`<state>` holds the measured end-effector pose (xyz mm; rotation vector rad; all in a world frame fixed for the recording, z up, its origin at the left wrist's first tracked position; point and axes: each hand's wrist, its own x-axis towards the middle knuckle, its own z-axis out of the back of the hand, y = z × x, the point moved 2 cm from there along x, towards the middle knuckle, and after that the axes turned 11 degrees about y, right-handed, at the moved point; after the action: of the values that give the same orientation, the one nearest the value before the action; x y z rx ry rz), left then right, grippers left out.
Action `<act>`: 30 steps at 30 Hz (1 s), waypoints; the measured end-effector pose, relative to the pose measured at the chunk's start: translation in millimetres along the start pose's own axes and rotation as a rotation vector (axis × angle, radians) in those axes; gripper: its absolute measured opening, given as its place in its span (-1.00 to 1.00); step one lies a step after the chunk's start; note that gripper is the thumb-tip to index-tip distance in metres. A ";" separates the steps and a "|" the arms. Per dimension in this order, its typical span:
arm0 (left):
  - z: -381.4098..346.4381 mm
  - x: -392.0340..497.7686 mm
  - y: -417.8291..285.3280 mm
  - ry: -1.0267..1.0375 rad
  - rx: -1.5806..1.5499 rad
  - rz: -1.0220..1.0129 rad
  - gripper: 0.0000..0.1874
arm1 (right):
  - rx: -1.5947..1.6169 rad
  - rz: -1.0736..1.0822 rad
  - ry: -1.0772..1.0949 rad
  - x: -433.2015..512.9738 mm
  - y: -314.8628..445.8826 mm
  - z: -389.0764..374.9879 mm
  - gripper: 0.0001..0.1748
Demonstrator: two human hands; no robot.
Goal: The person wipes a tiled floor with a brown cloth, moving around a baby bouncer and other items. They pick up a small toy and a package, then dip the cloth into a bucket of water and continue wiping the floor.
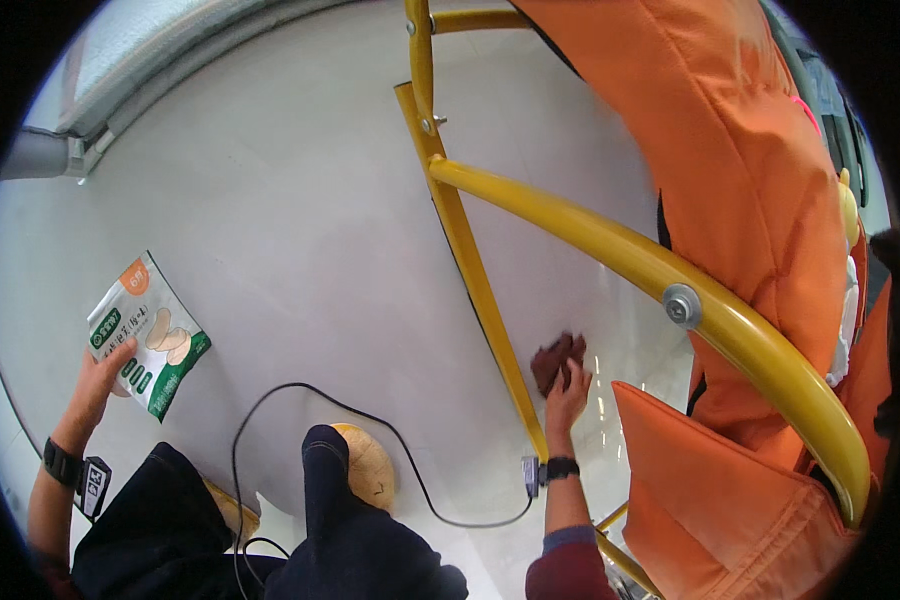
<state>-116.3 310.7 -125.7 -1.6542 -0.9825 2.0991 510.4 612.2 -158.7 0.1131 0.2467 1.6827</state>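
Note:
My left hand (109, 367) grips a white and green snack packet (157, 330) by its lower left side, thumb across the printed front. The packet bears writing and a picture of pale puffs. Down near the floor, my right hand (566, 394) has its fingers on a crumpled dark brown-red item (559, 361), possibly a cloth or wrapper; which one I cannot tell. That hand reaches past the yellow metal floor rail (487, 300) of an orange fabric chair (720, 150). Each wrist wears a black strap with a small device.
A curved yellow tube armrest (570, 217) with a bolt spans above the floor on the right. A black cable (397, 435) loops from the right wrist device across the pale floor (307, 247). Bedding or a padded edge (142, 52) lies at upper left, beside a grey leg (41, 154).

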 end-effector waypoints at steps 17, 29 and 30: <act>7.8 1.2 6.7 -0.014 0.125 0.020 -0.42 | -0.109 0.478 -0.086 93.5 100.3 -12.2 -0.66; 3.1 2.6 3.2 -0.004 0.079 -0.076 -0.54 | -0.271 0.022 0.044 -57.6 -79.6 34.7 -0.68; 2.6 0.2 1.7 -0.021 0.092 -0.053 -0.54 | -0.303 0.005 0.027 -58.7 -83.4 26.1 -0.69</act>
<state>-118.5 308.8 -126.6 -1.5487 -0.9112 2.0980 604.3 565.8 -148.2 -0.1355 0.0100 1.7077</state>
